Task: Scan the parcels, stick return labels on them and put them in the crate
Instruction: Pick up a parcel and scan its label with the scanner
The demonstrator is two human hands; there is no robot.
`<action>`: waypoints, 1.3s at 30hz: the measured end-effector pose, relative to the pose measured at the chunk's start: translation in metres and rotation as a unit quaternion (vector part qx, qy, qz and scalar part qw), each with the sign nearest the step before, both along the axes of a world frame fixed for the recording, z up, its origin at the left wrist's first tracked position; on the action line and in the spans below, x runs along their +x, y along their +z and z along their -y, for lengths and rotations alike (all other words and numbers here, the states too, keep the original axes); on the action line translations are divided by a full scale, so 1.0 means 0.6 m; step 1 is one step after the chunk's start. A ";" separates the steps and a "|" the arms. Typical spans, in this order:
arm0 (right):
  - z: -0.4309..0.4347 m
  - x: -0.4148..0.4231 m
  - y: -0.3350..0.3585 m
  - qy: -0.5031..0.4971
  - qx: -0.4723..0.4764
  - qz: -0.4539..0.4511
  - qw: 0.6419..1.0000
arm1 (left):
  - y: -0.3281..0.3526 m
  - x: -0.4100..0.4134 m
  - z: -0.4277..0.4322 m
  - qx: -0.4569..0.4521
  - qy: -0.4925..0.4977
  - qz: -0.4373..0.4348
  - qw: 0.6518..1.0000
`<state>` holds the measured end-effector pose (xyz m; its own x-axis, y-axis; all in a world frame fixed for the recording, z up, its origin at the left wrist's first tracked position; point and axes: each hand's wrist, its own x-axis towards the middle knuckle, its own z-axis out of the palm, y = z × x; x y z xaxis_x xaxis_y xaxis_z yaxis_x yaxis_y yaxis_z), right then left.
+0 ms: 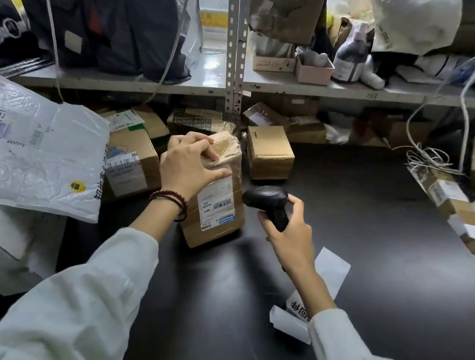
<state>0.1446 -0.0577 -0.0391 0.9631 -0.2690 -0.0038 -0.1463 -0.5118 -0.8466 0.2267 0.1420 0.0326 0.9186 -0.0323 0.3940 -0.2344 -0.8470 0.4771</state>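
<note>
Sleeves: both my forearms come in from the bottom edge in pale sleeves [81, 295]; dark red bead bracelets [171, 199] circle the left wrist.
Return labels: white paper return labels [329, 269] lie flat on the black table [390, 250], partly under my right forearm, with black characters on the nearer piece.
Left hand: my left hand [189, 163] sits over the upper end of the parcel [216, 229], fingers curled over its taped top and thumb stretched across the face toward me, gripping it.
Parcel: brown cardboard, standing on end on the table just beyond my left wrist. Its white shipping label [216, 204], with a barcode, faces me and the right side.
Right hand: my right hand [290, 231] is wrapped round the handle of the scanner [264, 198], forefinger laid along the top.
Scanner: black, handheld, its head turned left toward the shipping label and just beside the parcel's right edge. I cannot tell whether it touches.
Between the hands: the parcel stands under my left fingers and just left of my right ones.
Beyond: a small brown box [270, 152] stands just behind the parcel. More cardboard boxes [134, 157] sit to its left, and a white mailer bag [30, 144] overlaps them.
Above: a grey shelf [307, 83] crowded with bags and cartons.
</note>
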 end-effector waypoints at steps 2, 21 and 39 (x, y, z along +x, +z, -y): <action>-0.010 -0.024 0.013 0.016 0.007 0.025 1.000 | 0.002 -0.001 -0.001 -0.023 -0.005 -0.006 1.000; -0.030 -0.101 0.036 -0.002 -0.050 0.059 0.997 | 0.001 0.016 -0.006 -0.044 -0.004 -0.003 0.999; -0.018 -0.108 0.035 0.005 -0.019 0.103 0.995 | -0.004 0.017 -0.006 0.023 0.018 0.019 0.999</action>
